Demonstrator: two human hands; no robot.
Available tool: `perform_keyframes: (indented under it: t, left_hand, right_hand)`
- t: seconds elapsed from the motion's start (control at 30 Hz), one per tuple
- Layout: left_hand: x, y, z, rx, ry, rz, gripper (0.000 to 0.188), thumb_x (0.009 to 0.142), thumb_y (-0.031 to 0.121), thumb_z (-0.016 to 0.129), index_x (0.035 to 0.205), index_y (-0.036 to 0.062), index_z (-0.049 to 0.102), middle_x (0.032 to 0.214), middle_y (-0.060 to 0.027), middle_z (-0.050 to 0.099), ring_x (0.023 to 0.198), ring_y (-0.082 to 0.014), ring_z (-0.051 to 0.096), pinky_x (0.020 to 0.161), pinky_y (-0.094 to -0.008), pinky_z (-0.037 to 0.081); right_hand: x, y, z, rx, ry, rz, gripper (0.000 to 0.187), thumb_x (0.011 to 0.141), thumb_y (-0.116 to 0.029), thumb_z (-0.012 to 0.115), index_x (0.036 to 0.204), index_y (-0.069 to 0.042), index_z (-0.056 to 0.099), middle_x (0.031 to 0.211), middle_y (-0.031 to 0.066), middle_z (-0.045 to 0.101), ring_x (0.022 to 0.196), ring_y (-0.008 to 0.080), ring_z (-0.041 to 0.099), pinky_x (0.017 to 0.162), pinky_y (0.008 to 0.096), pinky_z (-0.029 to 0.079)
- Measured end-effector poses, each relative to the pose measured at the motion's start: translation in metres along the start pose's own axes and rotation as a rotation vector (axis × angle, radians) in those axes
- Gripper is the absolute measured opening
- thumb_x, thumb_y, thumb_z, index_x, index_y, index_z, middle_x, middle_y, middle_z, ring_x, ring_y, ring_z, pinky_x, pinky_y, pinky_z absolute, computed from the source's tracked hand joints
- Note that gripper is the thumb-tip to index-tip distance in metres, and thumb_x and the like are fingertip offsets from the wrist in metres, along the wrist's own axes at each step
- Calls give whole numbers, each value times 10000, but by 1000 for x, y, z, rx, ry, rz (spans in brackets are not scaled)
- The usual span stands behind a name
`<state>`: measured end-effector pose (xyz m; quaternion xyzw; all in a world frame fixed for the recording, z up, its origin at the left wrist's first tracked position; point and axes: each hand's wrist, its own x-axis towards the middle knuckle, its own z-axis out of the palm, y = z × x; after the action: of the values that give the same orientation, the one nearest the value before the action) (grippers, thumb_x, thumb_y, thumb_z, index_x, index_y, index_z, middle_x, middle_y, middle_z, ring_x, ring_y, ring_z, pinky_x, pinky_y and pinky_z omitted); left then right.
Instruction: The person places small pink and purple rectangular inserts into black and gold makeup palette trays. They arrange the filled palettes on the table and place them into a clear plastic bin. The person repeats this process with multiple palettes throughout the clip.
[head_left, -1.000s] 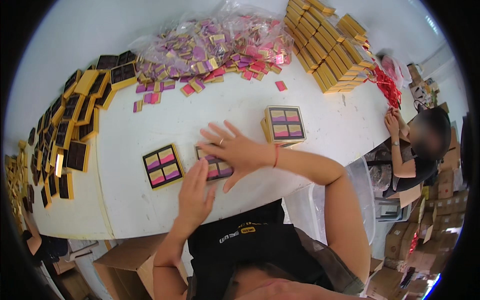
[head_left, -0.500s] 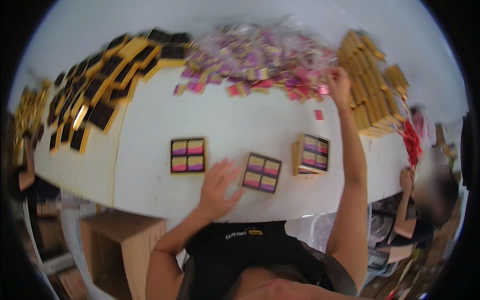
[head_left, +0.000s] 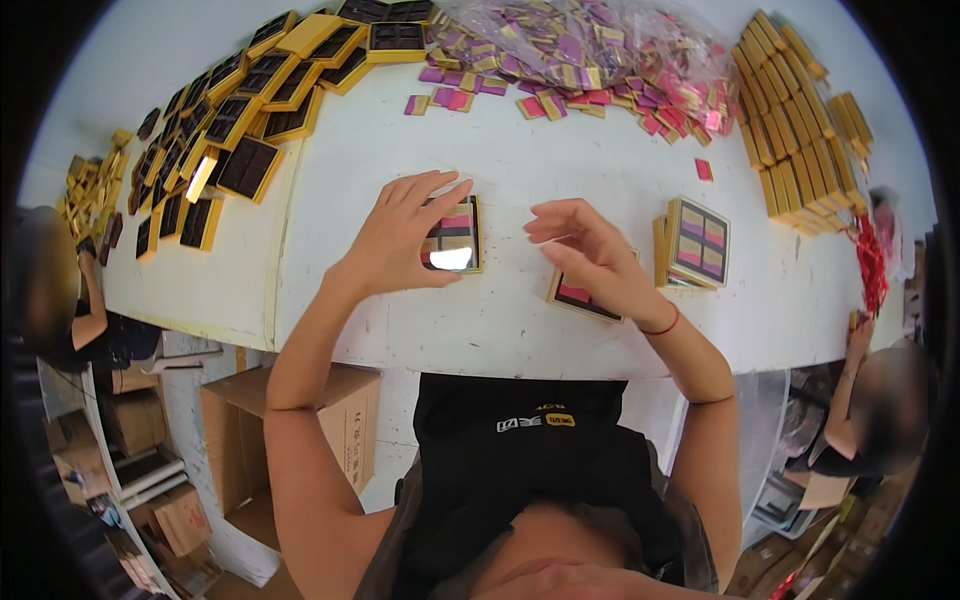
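Note:
Straddling a shallow gold-edged box with a dark divider and gold, pink and purple squares, my left hand has its thumb at the near edge and fingers at the far edge. White glare shines on the box top. To its right, my right hand hovers with fingers curved and thumb apart, nothing visible in it. Beneath that hand, a second divided box is mostly covered. Farther right, a filled box rests on another box.
Dark-insert boxes are heaped at far left. Loose wrapped squares and clear bags lie at the back, with one red piece apart. Gold boxes stand stacked at far right, near red ribbons. Co-workers sit at both sides; a carton stands below.
My right hand has come back from the heap of squares to above the middle box. My left hand has moved from between two boxes onto the left one. The view has shifted.

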<state>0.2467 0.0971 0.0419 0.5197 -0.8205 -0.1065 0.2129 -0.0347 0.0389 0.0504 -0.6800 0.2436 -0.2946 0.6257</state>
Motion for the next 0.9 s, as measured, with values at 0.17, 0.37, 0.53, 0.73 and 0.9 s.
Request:
perform_keyframes:
  t: [0.17,0.37,0.53,0.73,0.9]
  left_hand:
    - [8,-19,14,71,-228,-29,1045,645,404,816,1536,158,328,1552,-129,330,1381,-368,342,1172,-487,243]
    - [1,9,22,250,-250,-35,1035,688,407,797,1545,131,288,1592,-146,259,1384,-380,331,1123,-501,273]
    - [0,16,34,345,-209,8,1013,688,391,800,1537,142,305,1575,-147,278,1364,-403,337,1097,-531,288]
    - [1,14,33,186,-273,-63,1024,663,309,818,1532,133,305,1574,-140,270,1380,-397,314,1119,-538,267]
    - [0,6,50,-237,-43,-94,1023,617,192,833,1504,99,333,1568,-159,271,1381,-361,341,1125,-509,323]
  right_hand:
    - [-49,-1,-32,-583,108,-83,411,871,-228,740,1212,-52,594,1214,125,610,1202,277,560,959,360,484]
    - [-86,22,-40,-1091,46,-58,941,663,-395,851,1465,-145,428,1526,204,346,1419,434,297,1117,540,313]
    - [-91,41,-42,-1065,65,-91,872,662,-228,807,1458,-182,453,1535,201,317,1391,451,303,1114,519,330]
    - [-90,42,-40,-925,66,-239,812,637,-215,801,1399,-164,524,1458,192,388,1268,410,410,1062,497,361]
    - [-115,-29,-106,-1021,361,-325,847,609,-257,836,1405,-198,553,1455,209,419,1259,392,435,1070,470,337]
